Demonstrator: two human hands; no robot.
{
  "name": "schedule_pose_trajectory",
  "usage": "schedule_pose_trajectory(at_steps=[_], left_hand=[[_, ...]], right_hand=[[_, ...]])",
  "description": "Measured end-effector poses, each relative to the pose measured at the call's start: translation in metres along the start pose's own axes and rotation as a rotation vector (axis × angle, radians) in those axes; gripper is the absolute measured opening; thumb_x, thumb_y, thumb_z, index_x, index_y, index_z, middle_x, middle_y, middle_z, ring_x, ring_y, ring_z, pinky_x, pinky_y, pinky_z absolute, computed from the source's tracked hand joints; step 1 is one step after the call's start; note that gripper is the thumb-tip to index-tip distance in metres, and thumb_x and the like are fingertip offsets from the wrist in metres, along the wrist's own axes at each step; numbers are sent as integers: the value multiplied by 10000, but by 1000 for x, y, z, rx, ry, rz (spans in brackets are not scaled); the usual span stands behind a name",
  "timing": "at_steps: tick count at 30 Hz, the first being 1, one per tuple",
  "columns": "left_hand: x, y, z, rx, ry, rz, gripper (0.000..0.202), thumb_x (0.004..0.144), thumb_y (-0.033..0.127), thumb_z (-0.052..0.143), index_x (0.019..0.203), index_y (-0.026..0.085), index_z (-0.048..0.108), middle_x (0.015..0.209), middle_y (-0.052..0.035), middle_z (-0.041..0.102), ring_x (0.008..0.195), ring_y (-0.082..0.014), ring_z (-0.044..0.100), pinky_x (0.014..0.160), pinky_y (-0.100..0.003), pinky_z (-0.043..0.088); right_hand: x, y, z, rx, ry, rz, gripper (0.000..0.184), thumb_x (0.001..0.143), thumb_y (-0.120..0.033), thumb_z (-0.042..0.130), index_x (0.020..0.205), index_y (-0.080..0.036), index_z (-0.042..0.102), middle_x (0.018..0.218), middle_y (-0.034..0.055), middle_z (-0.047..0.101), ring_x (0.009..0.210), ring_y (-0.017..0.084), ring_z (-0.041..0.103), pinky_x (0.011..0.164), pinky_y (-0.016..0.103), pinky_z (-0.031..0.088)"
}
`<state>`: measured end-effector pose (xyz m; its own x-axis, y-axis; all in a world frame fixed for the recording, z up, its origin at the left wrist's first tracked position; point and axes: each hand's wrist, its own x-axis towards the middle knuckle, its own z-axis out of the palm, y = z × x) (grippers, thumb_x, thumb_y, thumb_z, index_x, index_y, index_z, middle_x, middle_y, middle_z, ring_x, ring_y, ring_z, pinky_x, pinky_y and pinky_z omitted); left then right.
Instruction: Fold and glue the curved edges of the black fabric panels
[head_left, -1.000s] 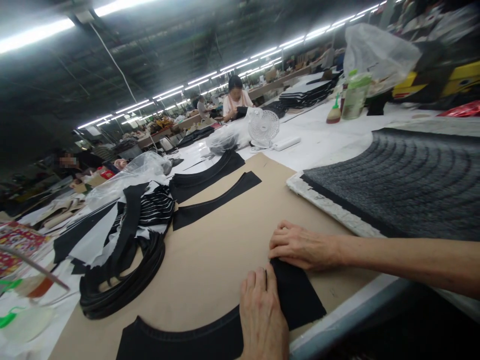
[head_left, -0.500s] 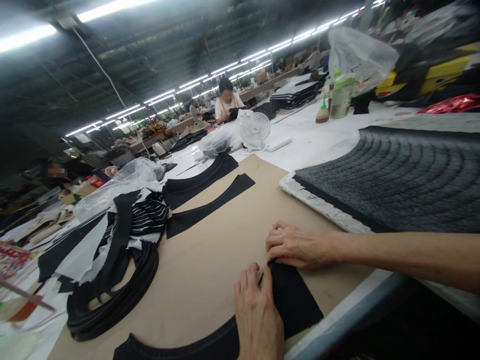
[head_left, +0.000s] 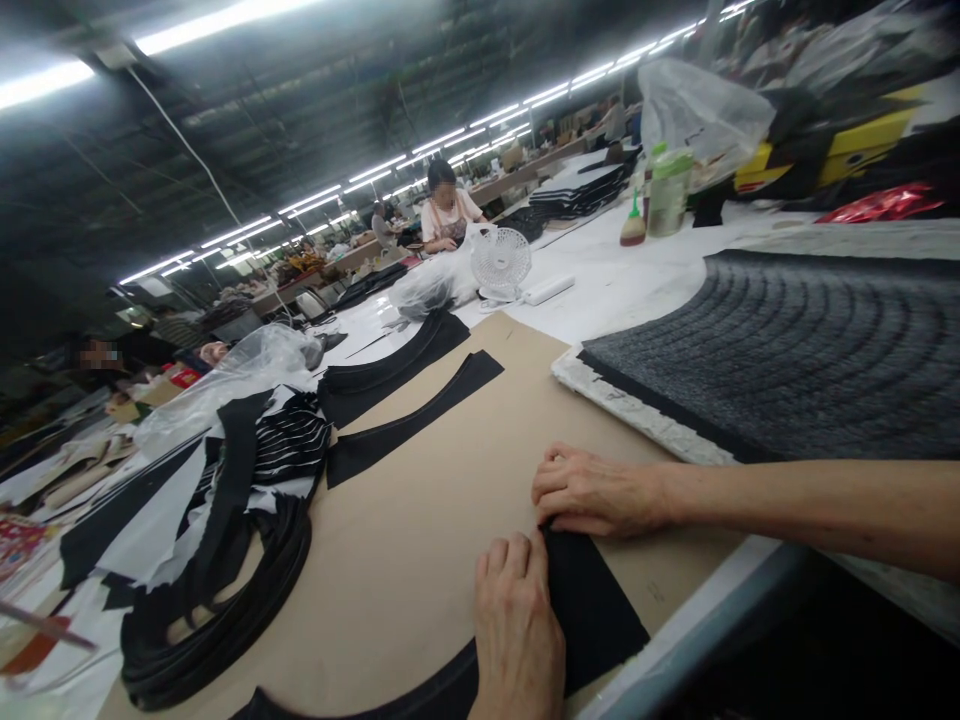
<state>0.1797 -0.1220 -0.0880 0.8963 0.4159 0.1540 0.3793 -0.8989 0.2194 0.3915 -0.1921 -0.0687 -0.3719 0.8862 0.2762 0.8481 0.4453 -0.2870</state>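
Observation:
A curved black fabric piece (head_left: 592, 610) lies on a brown cardboard sheet (head_left: 427, 510) at the table's near edge. My left hand (head_left: 517, 625) rests flat on that piece, fingers stretched out side by side. My right hand (head_left: 596, 492) reaches in from the right, its fingers curled and pressing on the piece's far corner. The two hands nearly touch at that corner. Further up the cardboard lies a second curved black strip (head_left: 409, 420), and beyond it a thicker stack of the same shape (head_left: 390, 365).
A grey ribbed mat on a white foam board (head_left: 787, 350) fills the right. At the left lie black and striped fabric scraps (head_left: 247, 470), a coil of black trim (head_left: 217, 620) and plastic bags. A small white fan (head_left: 500, 262) and bottles (head_left: 667, 190) stand further back. Other people work at distant tables.
The camera has swung slightly, shifting the scene left. My left hand slid a little along the black piece; my right hand stays on its corner.

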Motion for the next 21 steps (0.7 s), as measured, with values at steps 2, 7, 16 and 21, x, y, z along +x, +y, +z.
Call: schedule_pose_trajectory(at_steps=[2, 7, 16, 21], left_hand=[[0, 0, -1, -4, -26, 22, 463, 870, -5, 425, 1242, 199, 609, 1006, -36, 636, 913, -214, 522, 837, -357, 380], [-1, -1, 2, 61, -5, 84, 491, 840, -16, 460, 1278, 171, 578, 1019, -40, 636, 907, -220, 521, 828, -355, 400], [-2, -3, 2, 37, 10, 88, 532, 831, -29, 448, 1307, 183, 554, 1021, -43, 638, 910, -216, 530, 842, -351, 418], [3, -1, -4, -131, 3, -26, 462, 909, 3, 356, 1251, 204, 592, 1017, -55, 627, 947, -207, 545, 878, -349, 420]], right_hand=[[0, -1, -2, 8, 8, 24, 116, 909, -194, 594, 1016, -205, 639, 973, 28, 669, 946, 176, 586, 890, 366, 315], [-1, 0, -4, 27, -8, 21, 121, 898, -190, 611, 1009, -219, 652, 1000, 25, 668, 967, 177, 580, 889, 363, 308], [0, 2, -7, 87, -24, 37, 123, 905, -185, 592, 1002, -226, 656, 988, 24, 679, 957, 174, 594, 894, 358, 309], [-1, -7, -12, 105, 0, 145, 162, 838, -147, 645, 983, -211, 609, 927, -1, 641, 900, 167, 581, 853, 333, 328]])
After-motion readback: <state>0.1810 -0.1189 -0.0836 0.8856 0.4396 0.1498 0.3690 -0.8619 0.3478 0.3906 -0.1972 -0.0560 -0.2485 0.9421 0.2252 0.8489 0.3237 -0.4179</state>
